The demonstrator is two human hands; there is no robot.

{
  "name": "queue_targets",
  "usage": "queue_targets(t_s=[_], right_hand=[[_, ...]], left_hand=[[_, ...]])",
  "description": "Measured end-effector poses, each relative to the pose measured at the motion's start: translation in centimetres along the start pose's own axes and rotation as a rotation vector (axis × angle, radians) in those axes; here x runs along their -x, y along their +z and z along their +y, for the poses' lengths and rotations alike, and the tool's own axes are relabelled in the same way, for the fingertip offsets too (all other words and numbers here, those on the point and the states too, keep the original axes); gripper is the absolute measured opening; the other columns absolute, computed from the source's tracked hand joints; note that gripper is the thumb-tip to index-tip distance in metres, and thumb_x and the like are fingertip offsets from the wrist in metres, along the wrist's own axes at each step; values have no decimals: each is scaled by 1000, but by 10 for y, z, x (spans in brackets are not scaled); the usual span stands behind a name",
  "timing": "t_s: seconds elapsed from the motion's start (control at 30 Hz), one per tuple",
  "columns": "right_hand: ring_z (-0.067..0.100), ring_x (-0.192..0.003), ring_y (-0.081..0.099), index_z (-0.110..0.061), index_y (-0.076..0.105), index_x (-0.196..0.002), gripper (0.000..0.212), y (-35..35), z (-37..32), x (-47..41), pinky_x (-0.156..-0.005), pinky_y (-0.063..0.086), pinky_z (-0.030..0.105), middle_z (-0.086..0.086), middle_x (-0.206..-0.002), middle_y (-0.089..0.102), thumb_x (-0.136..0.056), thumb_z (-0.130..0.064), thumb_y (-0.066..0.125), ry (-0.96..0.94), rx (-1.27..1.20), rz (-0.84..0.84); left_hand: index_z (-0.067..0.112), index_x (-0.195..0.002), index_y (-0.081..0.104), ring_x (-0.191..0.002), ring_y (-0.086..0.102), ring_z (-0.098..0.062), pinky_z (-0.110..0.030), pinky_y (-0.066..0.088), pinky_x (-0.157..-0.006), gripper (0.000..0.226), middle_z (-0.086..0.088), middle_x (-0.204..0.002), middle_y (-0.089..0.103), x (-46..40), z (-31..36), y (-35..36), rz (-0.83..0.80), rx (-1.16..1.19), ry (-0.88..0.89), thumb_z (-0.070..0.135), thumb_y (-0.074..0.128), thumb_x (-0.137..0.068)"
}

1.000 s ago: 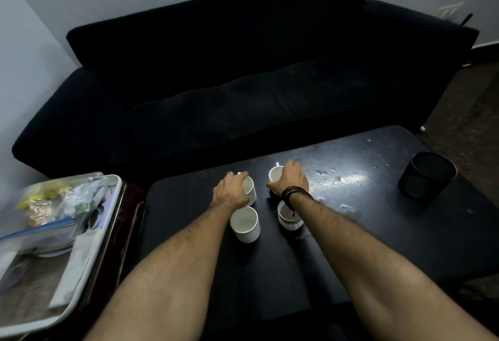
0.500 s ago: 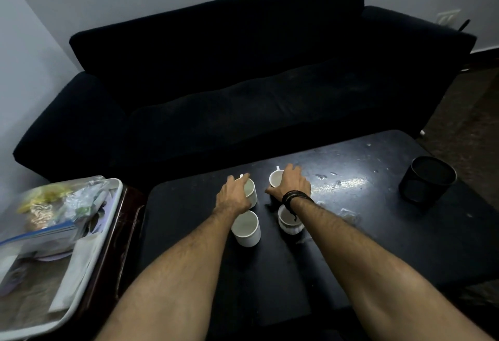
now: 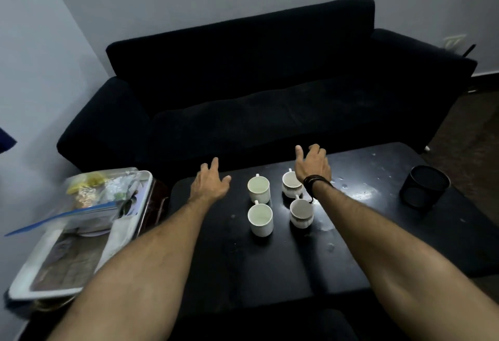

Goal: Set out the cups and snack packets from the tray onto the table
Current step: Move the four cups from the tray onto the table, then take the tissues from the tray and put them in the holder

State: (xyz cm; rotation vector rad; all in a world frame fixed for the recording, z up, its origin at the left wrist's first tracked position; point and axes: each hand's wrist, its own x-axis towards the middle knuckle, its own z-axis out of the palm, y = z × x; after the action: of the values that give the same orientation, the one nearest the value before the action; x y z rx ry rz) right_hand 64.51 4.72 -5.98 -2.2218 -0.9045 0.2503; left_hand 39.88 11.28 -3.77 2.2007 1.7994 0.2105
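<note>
Several white cups stand upright in a square on the black table (image 3: pixel 270 273): far left cup (image 3: pixel 258 189), near left cup (image 3: pixel 260 219), far right cup (image 3: pixel 291 184), near right cup (image 3: pixel 301 213). My left hand (image 3: pixel 209 184) hovers open to the left of the far left cup, apart from it. My right hand (image 3: pixel 313 165), with a dark band at the wrist, is open above and just right of the far right cup. Clear snack packets (image 3: pixel 94 192) lie piled at the far end of the white tray (image 3: pixel 19 286) on the left.
A black mesh cup-shaped holder (image 3: pixel 424 189) stands at the table's right side. A black sofa (image 3: pixel 256 97) runs behind the table. The tray rests on a low dark stand left of the table. Light smudges mark the tabletop near the right cups.
Both hands have let go of the two far cups and lifted away, fingers spread; the left moved left, the right moved up and right. The view tilted upward.
</note>
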Motion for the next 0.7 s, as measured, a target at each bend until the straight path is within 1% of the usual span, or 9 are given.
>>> queue_targets(t_s=[0.1,0.17,0.23,0.37,0.47,0.53,0.6,0.7], right_hand=[[37,-121,51,-8,48,-129,54,-1,-23,21,-98,43,46,17,-132,51,-97,-52,39,-86,44,-86],[36,-122,51,-9,48,-130,56,8,-42,45,-100,42,47,17,-133,51,-97,-53,40,-169,92,-166],[35,-123,50,-10,47,-130,57,21,-57,65,-101,41,48,15,-134,51,-96,-56,39,-234,135,-241],[36,-123,49,-10,45,-132,59,59,-106,122,-100,41,49,15,-135,49,-96,-57,39,-375,167,-406],[36,-124,48,-10,44,-135,61,86,-142,166,-101,41,50,16,-138,49,-96,-58,39,-478,202,-505],[35,-126,47,-11,43,-137,63,104,-165,194,-102,41,50,15,-139,48,-95,-58,40,-539,221,-584],[34,-124,49,-13,44,-135,61,120,-183,218,-101,42,50,14,-137,49,-94,-58,43,-592,231,-650],[33,-121,51,-15,47,-130,57,147,-206,250,-100,44,49,13,-134,51,-90,-56,51,-650,254,-721]], left_hand=[[22,-156,15,-139,36,-33,-47,41,-104,75,-12,-158,23,15,-21,-18,-7,5,-14,47,51,-95],[21,-156,15,-141,34,-34,-47,39,-108,75,-13,-159,22,31,-41,-32,-20,5,-18,48,50,-96],[19,-156,16,-141,34,-35,-47,37,-110,75,-14,-158,24,45,-58,-39,-27,-7,-21,49,49,-95],[19,-156,17,-144,29,-32,-44,32,-114,76,-13,-159,25,79,-116,-54,-7,-4,-114,50,49,-95],[17,-155,22,-142,33,-33,-43,36,-111,74,-14,-156,29,102,-168,-60,3,13,-183,48,51,-94],[16,-153,26,-141,34,-33,-42,35,-111,71,-15,-155,31,119,-202,-63,2,23,-241,46,52,-93],[17,-151,31,-140,35,-33,-42,34,-112,67,-14,-152,35,133,-232,-63,-19,44,-288,43,52,-93],[16,-141,42,-133,44,-34,-40,38,-107,55,-16,-143,45,148,-271,-63,-17,15,-362,38,51,-91]])
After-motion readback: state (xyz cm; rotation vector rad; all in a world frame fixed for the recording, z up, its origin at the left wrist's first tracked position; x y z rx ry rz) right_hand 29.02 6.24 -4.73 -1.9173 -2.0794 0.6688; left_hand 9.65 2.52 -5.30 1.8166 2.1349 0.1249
